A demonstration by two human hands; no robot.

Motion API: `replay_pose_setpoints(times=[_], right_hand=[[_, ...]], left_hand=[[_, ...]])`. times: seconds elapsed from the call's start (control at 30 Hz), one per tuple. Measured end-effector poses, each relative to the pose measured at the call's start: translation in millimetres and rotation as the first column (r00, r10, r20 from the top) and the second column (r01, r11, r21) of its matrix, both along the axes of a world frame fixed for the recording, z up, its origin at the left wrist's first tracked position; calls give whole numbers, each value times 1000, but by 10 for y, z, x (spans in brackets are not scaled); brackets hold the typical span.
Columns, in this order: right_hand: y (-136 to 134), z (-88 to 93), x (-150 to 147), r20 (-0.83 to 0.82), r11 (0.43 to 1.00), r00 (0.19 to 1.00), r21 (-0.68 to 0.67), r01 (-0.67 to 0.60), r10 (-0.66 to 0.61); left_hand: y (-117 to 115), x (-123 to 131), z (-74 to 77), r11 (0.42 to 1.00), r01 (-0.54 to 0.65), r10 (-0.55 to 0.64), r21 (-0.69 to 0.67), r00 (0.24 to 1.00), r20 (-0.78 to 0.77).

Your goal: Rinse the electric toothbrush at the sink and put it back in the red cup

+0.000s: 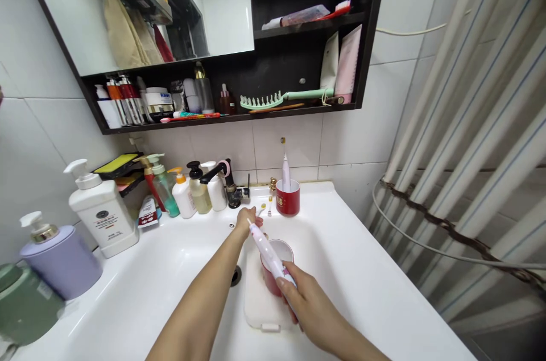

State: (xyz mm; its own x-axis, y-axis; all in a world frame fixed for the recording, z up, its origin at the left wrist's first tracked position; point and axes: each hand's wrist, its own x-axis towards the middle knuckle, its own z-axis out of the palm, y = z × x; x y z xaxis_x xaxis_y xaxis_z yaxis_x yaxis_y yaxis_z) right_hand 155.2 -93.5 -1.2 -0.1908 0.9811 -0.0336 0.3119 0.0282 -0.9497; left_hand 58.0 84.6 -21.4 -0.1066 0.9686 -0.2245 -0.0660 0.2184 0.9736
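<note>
My right hand (309, 307) is wrapped round a pale pink electric toothbrush handle (268, 250), which has a bare thin shaft at its tip and no brush head on it. My left hand (247, 222) reaches to the back rim of the sink, with its fingers curled at the base of a small toothbrush head (263, 207); the fingertips are partly hidden. Just right of it lies a second toothbrush head (270, 206). Behind the handle, a red cup (269, 280) stands in the sink on a white board (256, 310).
On the back rim, another red cup (288, 202) holds an electric toothbrush (285, 172) upright. A black faucet (230, 185) stands left of it. Several pump bottles, among them a white one (102, 213), line the left side. A dark shelf (277, 45) overhangs the sink.
</note>
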Motion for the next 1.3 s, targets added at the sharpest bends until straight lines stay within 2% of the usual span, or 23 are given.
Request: replay_pose_setpoints(times=[0.13, 0.3, 0.43, 0.57, 0.63, 0.7, 0.8, 0.93, 1.07, 1.13, 1.23, 1.3], right_hand=[[-1, -58, -15, 28, 999, 1000, 46, -11, 10], [14, -50, 4, 11, 1000, 1000, 20, -16, 16], [8, -22, 13, -17, 1000, 1000, 12, -2, 2], [-10, 15, 3, -71, 1000, 997, -5, 7, -7], [-10, 20, 3, -96, 1000, 995, -4, 6, -6], [-3, 14, 10, -103, 1000, 995, 1, 13, -13], [7, 0, 23, -96, 1000, 995, 11, 26, -25], [-7, -16, 22, -83, 1000, 996, 25, 16, -14], [-43, -66, -16, -57, 999, 998, 22, -28, 29], [-56, -103, -45, -53, 998, 997, -16, -58, 57], [-58, -144, -86, -50, 994, 994, -53, -96, 94], [-49, -157, -102, -36, 993, 994, -52, -102, 100]], left_hand=[[197, 93, -85, 998, -45, 49, 42, 993, -105], [300, 45, -191, 995, -63, 77, 72, 976, -203], [300, 9, -154, 988, -81, 114, 132, 957, -266], [210, 158, -65, 958, -49, 145, 281, 931, -334], [171, 278, -32, 958, -43, 119, 284, 959, -257], [152, 374, -8, 972, -62, 90, 226, 989, -120], [131, 399, 22, 986, -66, 69, 152, 998, -12], [-44, 140, 85, 998, -38, 34, 55, 997, 75], [-422, -286, 180, 1000, -21, 22, -9, 973, 228], [-593, -449, 225, 999, -28, 43, -47, 935, 351], [-732, -562, 265, 995, -18, 68, -100, 852, 519], [-757, -563, 271, 995, -8, 62, -101, 837, 544]])
